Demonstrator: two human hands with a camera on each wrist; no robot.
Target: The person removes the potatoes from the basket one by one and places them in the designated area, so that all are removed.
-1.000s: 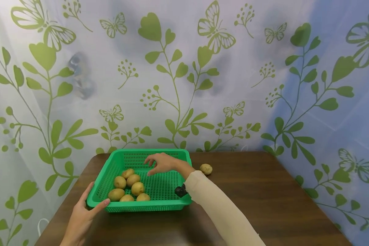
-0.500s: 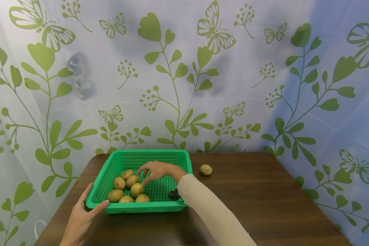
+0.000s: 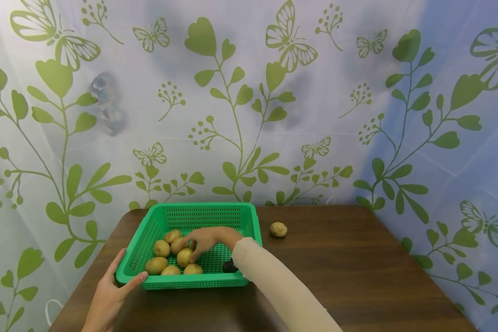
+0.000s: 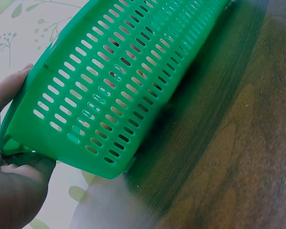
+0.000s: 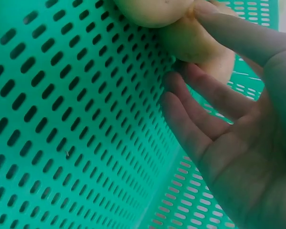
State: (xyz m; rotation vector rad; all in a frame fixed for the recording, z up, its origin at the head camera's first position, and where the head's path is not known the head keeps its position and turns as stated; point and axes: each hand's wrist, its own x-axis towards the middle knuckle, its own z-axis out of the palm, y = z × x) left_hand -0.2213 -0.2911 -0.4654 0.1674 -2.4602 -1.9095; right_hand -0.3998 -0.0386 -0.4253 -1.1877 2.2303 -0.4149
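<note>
A green plastic basket (image 3: 191, 279) stands on the table with several potatoes (image 3: 162, 248) in its left half. My left hand (image 3: 109, 290) grips the near left corner, thumb over the rim; the left wrist view has the same hand (image 4: 19, 191) beside the slotted wall. Inside the basket, my right hand (image 3: 209, 239) reaches over the potatoes from the right. Its index finger lies over one potato, and the thumb is at another potato (image 3: 184, 258). In the right wrist view the thumb touches a potato (image 5: 186, 40), while the other fingers (image 5: 190, 119) are loosely bent beside it.
One loose potato (image 3: 278, 229) lies on the brown wooden table (image 3: 340, 267), right of the basket. A patterned curtain (image 3: 249, 115) hangs behind the table. A small black object (image 3: 229, 266) shows at the right wrist.
My right hand has moved left and down inside the basket, from above its middle onto the potatoes. The left hand stays on the corner, and the basket has hardly shifted.
</note>
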